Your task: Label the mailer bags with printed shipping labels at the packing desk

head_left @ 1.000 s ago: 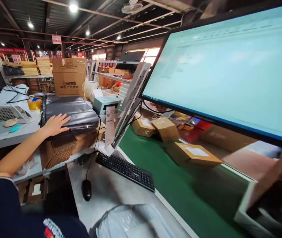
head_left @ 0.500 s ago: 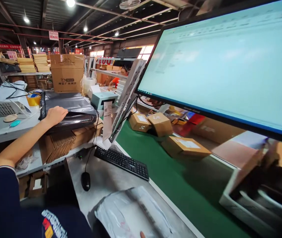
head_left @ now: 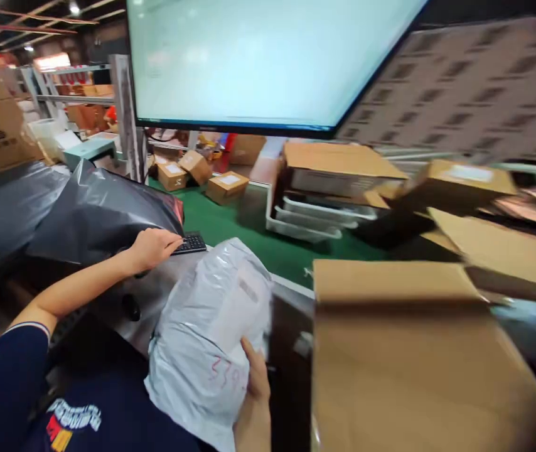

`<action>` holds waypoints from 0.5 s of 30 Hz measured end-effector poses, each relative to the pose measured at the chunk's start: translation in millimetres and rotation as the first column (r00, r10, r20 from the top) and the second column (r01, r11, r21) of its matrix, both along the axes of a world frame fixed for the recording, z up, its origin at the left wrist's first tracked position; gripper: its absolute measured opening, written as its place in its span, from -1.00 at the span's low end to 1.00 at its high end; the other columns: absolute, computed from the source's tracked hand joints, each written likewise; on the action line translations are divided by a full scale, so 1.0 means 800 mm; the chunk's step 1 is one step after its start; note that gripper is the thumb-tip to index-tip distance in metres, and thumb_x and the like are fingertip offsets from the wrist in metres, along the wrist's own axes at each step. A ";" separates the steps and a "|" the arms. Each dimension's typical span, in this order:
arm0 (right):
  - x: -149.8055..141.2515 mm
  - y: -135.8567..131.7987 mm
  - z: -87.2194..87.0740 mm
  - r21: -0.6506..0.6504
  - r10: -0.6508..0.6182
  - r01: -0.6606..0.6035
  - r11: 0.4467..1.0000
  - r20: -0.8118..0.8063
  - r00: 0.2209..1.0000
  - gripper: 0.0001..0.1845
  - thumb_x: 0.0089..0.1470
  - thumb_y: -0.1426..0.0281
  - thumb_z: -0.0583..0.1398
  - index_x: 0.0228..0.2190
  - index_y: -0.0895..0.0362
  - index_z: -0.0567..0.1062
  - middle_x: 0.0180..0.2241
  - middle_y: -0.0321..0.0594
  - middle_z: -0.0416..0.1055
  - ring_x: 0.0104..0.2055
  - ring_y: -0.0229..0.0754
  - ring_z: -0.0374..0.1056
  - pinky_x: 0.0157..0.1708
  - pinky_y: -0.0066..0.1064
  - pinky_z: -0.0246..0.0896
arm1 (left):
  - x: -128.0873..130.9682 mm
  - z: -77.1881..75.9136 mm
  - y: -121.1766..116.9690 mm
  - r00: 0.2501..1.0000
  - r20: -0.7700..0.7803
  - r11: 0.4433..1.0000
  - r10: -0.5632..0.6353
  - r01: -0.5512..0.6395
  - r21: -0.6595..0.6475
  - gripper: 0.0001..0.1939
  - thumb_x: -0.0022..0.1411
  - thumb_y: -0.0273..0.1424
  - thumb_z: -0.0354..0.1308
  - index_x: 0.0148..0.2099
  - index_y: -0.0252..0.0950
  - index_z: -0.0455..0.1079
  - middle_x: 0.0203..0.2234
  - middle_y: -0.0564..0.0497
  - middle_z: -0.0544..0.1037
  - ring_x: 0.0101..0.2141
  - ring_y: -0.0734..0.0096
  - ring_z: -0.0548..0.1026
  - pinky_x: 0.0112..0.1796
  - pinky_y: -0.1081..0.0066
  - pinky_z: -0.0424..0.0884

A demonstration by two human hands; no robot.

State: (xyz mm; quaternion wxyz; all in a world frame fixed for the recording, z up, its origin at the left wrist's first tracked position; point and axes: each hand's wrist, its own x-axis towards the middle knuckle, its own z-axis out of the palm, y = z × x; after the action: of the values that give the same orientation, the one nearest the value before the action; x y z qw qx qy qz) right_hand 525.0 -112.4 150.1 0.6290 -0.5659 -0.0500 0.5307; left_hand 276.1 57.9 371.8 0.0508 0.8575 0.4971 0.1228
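Left hand: my left hand (head_left: 151,247) pinches the dark grey plastic mailer bag (head_left: 103,216), lifted over the black keyboard (head_left: 191,242).
Right hand: my right hand (head_left: 255,378) grips the white crinkled plastic parcel (head_left: 211,333) against my chest.
Writing: red scrawl on parcel, unreadable.

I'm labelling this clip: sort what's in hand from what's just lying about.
In hand:
left hand grips dark grey poly bag
right hand holds white plastic parcel

Lying about:
monitor
keyboard
small boxes on green belt
large carton
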 end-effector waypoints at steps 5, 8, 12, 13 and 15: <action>-0.013 -0.053 0.003 0.029 -0.112 0.114 0.993 -0.046 0.993 -0.39 -0.44 0.14 0.56 -0.27 0.04 0.58 -0.17 -0.08 0.71 -0.01 0.24 0.62 0.15 0.02 0.50 | 0.090 -0.080 0.025 0.982 0.119 0.971 -0.146 0.166 -0.174 -0.57 0.57 -0.19 -0.02 0.04 -0.13 0.70 0.01 -0.05 0.75 0.03 0.13 0.66 0.00 0.33 0.48; -0.023 -0.079 -0.002 0.006 -0.172 0.172 0.985 -0.023 0.985 -0.35 -0.43 0.13 0.57 -0.24 0.08 0.58 -0.19 -0.07 0.71 -0.04 0.19 0.62 0.12 -0.05 0.48 | 0.119 -0.107 0.033 0.987 0.088 0.975 -0.133 0.146 -0.165 -0.55 0.59 -0.21 -0.06 0.13 -0.13 0.66 0.08 -0.07 0.72 0.08 0.08 0.64 0.02 0.28 0.47; -0.030 -0.097 0.001 -0.021 -0.188 0.188 0.982 0.017 0.982 -0.29 -0.38 0.13 0.56 -0.16 0.15 0.61 -0.18 -0.01 0.71 -0.08 0.13 0.62 0.02 -0.13 0.50 | 0.146 -0.142 0.039 0.984 -0.055 0.965 -0.168 0.153 -0.215 -0.56 0.57 -0.14 -0.01 0.24 -0.14 0.58 0.08 -0.17 0.71 0.07 0.02 0.64 0.02 0.22 0.48; -0.030 -0.099 0.003 -0.021 -0.199 0.199 0.980 0.026 0.980 -0.28 -0.37 0.13 0.56 -0.13 0.16 0.62 -0.14 0.00 0.71 -0.08 0.12 0.62 0.01 -0.15 0.51 | 0.151 -0.150 0.040 0.985 -0.076 0.963 -0.156 0.135 -0.233 -0.54 0.54 -0.11 0.05 0.27 -0.18 0.55 0.07 -0.22 0.70 0.06 -0.01 0.64 0.02 0.20 0.49; -0.029 -0.103 0.007 -0.022 -0.234 0.235 0.972 0.045 0.971 -0.25 -0.36 0.13 0.56 -0.10 0.17 0.64 -0.07 0.02 0.71 -0.05 0.11 0.62 0.00 -0.17 0.53 | 0.161 -0.164 0.042 0.989 -0.095 0.960 -0.115 0.085 -0.268 -0.52 0.50 -0.12 0.10 0.29 -0.24 0.51 0.07 -0.30 0.68 0.07 -0.07 0.63 0.02 0.15 0.49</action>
State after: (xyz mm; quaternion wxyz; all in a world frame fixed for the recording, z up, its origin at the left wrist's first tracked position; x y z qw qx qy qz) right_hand 501.5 -194.9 155.9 0.6784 -0.5874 0.0110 0.4413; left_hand 404.7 91.3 240.4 0.1429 0.8726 0.4670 0.0057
